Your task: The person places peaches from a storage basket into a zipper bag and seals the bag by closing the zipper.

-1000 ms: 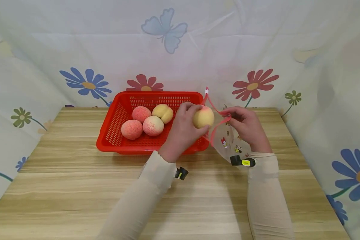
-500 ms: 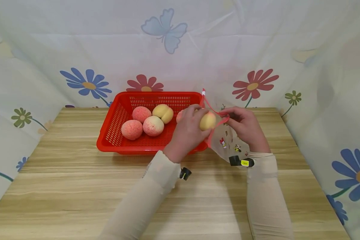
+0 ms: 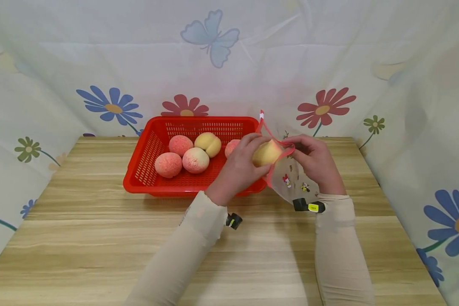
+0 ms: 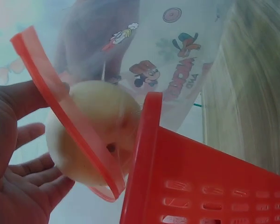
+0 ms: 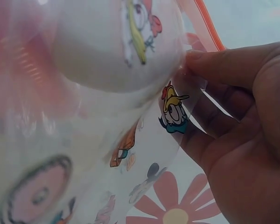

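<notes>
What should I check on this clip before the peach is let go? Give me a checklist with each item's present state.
1. Left hand has the yellow peach: ok, fingers and thumb are around it.
2. Right hand holds the clear bag: ok, it pinches the edge.
3. Bag mouth open: ok, the red rim is parted at the peach.
4. Yellow peach fully inside: not ok, part of it is outside the rim.
5. Red basket standing level on the table: ok.
6. Full count of fruit in the basket: cannot tell, the left hand blocks part of it.
</notes>
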Available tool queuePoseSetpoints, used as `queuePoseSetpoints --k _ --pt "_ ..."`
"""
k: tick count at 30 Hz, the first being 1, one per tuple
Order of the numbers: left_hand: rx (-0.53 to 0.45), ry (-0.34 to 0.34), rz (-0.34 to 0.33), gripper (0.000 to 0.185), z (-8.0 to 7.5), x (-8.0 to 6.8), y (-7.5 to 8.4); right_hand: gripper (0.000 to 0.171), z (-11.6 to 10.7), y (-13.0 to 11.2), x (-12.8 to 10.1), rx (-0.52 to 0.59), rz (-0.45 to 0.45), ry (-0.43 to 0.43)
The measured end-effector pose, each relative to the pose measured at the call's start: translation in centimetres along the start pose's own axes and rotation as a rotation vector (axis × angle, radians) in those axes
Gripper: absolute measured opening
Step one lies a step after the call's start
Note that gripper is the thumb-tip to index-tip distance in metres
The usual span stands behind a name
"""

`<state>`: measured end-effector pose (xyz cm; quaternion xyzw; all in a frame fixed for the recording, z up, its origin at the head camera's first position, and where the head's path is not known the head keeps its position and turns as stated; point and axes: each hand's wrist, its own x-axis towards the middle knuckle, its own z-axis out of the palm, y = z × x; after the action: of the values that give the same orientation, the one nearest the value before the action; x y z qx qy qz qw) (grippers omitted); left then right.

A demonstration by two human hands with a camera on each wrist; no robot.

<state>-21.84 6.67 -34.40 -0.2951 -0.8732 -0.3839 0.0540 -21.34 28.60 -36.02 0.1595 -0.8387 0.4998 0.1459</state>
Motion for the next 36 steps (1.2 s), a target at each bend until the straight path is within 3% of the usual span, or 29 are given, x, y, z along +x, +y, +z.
queuePoseSetpoints --k 9,14,18,23,27,30,33,36 --pt "-0.061 -0.038 0.037 0.056 -0.2 0.2 -0.4 0.026 -0.2 0.0 0.1 -0.001 -0.016 0.014" --pt "-0.109 -0.068 0.104 0.055 -0.1 0.4 -0.7 0.025 -0.3 0.0 0.0 -0.017 -0.038 0.038" --pt "-0.140 -0.048 0.124 0.056 -0.1 0.4 -0.8 0.024 -0.4 0.0 -0.1 -0.032 -0.040 0.063" --pt "-0.108 -0.002 0.103 0.053 -0.3 0.3 -1.1 0.023 -0.5 0.1 -0.1 -0.054 -0.001 0.078" --pt "-0.050 0.032 0.040 0.051 -0.4 0.3 -1.3 0.023 -0.8 0.1 -0.1 -0.079 0.032 0.110" --pt "0.005 0.043 -0.062 0.048 -0.3 0.4 -1.3 0.023 -1.1 0.1 -0.3 -0.072 0.045 0.141" --pt "0.077 -0.031 -0.168 0.045 -0.1 0.7 -1.6 0.024 -1.3 0.1 -0.4 -0.062 0.048 0.164" --pt "0.131 -0.140 -0.210 0.044 0.1 1.0 -2.0 0.024 -1.5 0.0 -0.5 -0.047 0.038 0.181"
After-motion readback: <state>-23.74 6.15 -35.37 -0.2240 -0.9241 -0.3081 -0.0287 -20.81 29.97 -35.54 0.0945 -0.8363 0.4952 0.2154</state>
